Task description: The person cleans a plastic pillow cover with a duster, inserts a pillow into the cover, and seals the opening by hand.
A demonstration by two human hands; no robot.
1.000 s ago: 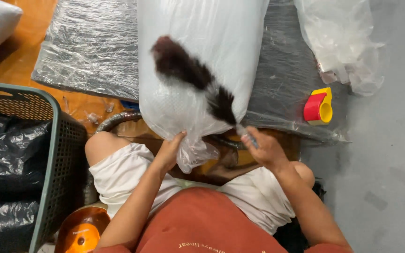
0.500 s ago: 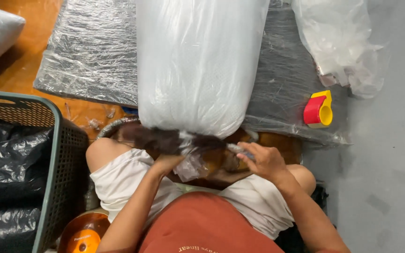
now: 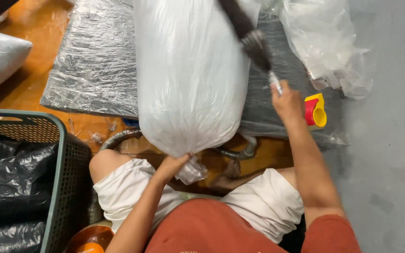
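**Sweeping a stuffed plastic sack with a dark brush**

On the floor in front of the seated person, in the head view, a long white plastic sack [image 3: 191,75] lies lengthwise, its near end just above the knees and its far end running out of the top of the frame. The left hand [image 3: 172,165] cups that near end from below, fingers [image 3: 182,160] curled shut on the gathered, crinkled neck of film. The right hand [image 3: 286,100] is raised beside the sack's right flank, closed around a thin pale handle; the dark feathery brush [image 3: 249,35] streaks diagonally over the sack's upper right, blurred by motion.

To do this stroke well, I judge the neck should be pinched firmly so the sack cannot roll, and the bristles drawn lightly along the film rather than pressed in, since the skin looks thin and slippery.

The sack is plump, smooth and translucent, faintly dimpled. Under it lies a flat grey panel wrapped in shiny wrinkled film [image 3: 94,70], on an orange wooden floor [image 3: 33,56]. A red and yellow tape dispenser [image 3: 316,111] sits just right of the hand. A green mesh basket [image 3: 62,178] lined with black plastic stands at left; loose clear bags [image 3: 324,47] are heaped at upper right.
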